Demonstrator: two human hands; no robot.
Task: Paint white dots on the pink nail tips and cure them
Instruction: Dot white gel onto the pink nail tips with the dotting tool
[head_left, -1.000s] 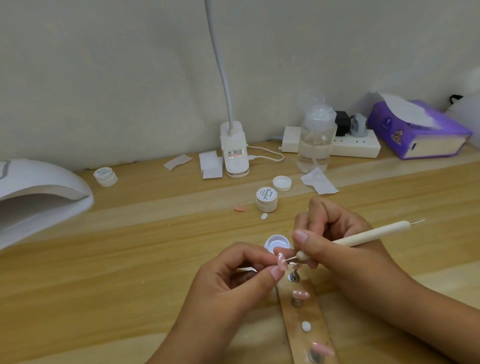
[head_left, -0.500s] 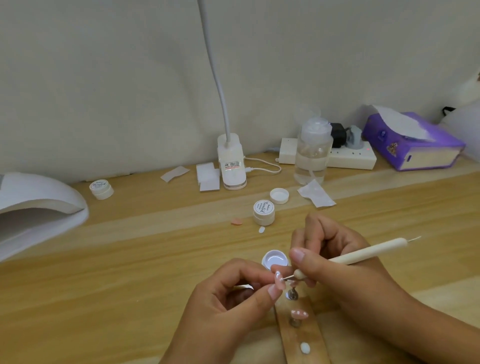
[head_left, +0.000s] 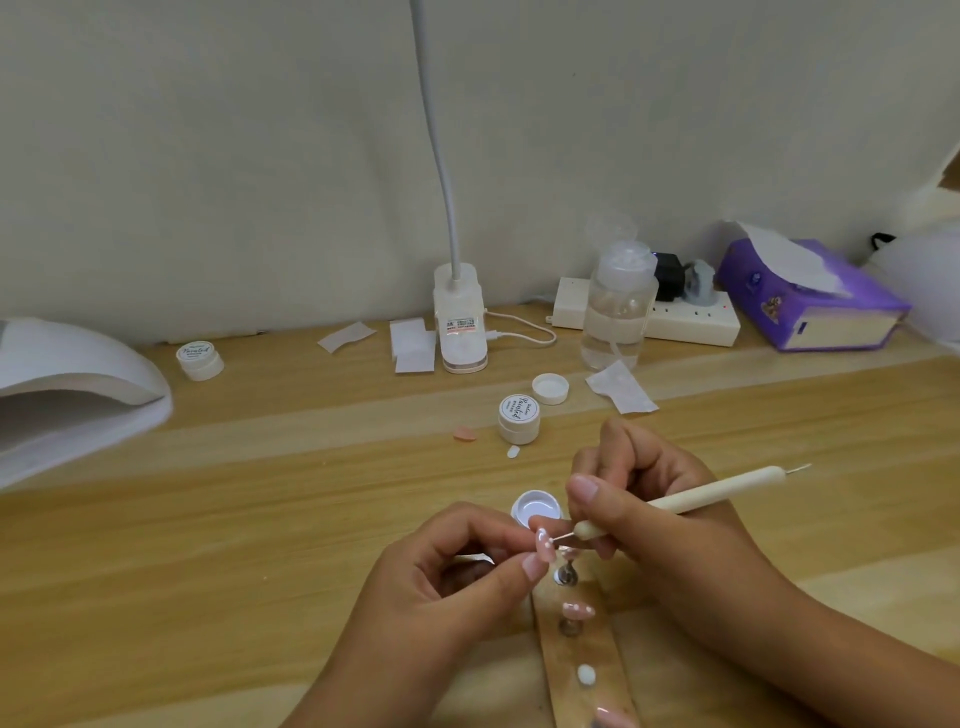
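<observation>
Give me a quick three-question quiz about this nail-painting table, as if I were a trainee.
1. True or false: the right hand grips the dotting tool.
2. Which hand pinches the pink nail tip being dotted? A. left hand B. right hand C. neither
3. Fill in: the tissue box is ___ in colour.
Key: 1 true; 2 A; 3 purple.

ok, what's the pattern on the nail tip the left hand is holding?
The nail tip is pink with white dots, clearest in the head view.
</observation>
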